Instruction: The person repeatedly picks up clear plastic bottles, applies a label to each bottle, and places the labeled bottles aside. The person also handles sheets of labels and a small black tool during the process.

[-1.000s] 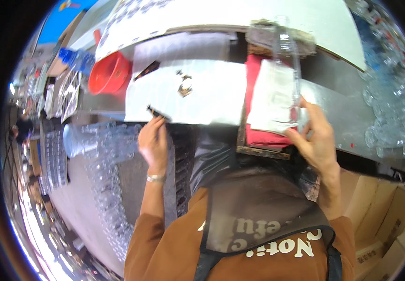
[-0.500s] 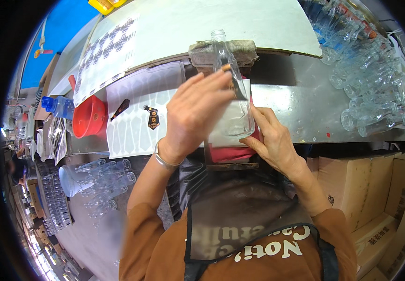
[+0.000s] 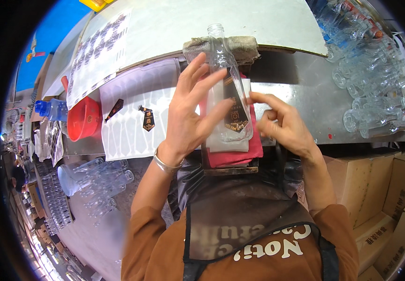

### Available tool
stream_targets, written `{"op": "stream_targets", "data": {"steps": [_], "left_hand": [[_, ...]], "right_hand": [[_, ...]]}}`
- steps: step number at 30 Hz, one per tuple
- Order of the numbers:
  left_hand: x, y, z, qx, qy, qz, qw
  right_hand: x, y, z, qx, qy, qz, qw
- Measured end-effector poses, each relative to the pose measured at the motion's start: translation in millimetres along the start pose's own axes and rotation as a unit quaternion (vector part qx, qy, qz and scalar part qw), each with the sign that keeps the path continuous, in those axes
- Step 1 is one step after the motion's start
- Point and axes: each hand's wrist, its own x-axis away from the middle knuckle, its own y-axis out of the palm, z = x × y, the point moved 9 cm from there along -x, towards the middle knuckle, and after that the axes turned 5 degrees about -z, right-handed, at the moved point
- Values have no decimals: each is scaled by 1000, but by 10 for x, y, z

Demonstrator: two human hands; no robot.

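A clear glass bottle (image 3: pixel 216 54) lies in front of me, its neck pointing away and resting on a folded greyish cloth (image 3: pixel 244 50). Its body carries a black tie-shaped label (image 3: pixel 237 110) with gold print. Beneath the bottle are a white cloth or paper (image 3: pixel 221 146) and a red cloth (image 3: pixel 256 152). My left hand (image 3: pixel 194 110) is spread over the bottle's left side, fingertips near the label. Beside the right edge, my right hand (image 3: pixel 284 122) has its index finger stretched toward the glass and its other fingers curled loosely; nothing shows in it. Whether either touches the bottle is unclear.
Left of the bottle, a white backing sheet (image 3: pixel 127 133) holds two more tie-shaped labels (image 3: pixel 149 118). Further left are a red plastic container (image 3: pixel 83 119) and a blue-capped bottle (image 3: pixel 55 109). Many glass bottles (image 3: pixel 364 119) lie at right, above cardboard boxes (image 3: pixel 359 187).
My right hand has let go of the bottle's base end and drawn slightly right. The left hand's fingers have spread, and more of the label on the bottle now shows.
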Motion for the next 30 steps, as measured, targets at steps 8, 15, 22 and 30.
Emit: {"op": "stream_targets", "data": {"steps": [8, 15, 22, 30], "left_hand": [[-92, 82, -49, -51, 13, -17, 998], [-110, 76, -56, -58, 14, -14, 998], [-91, 65, -72, -52, 1, -9, 999], [437, 368, -202, 312, -241, -41, 918]], "right_hand": [[-270, 35, -56, 41, -11, 84, 996], [-302, 9, -66, 41, -17, 118, 992], [-294, 42, -38, 39, 12, 73, 996], [-38, 96, 75, -21, 14, 64, 998]]}}
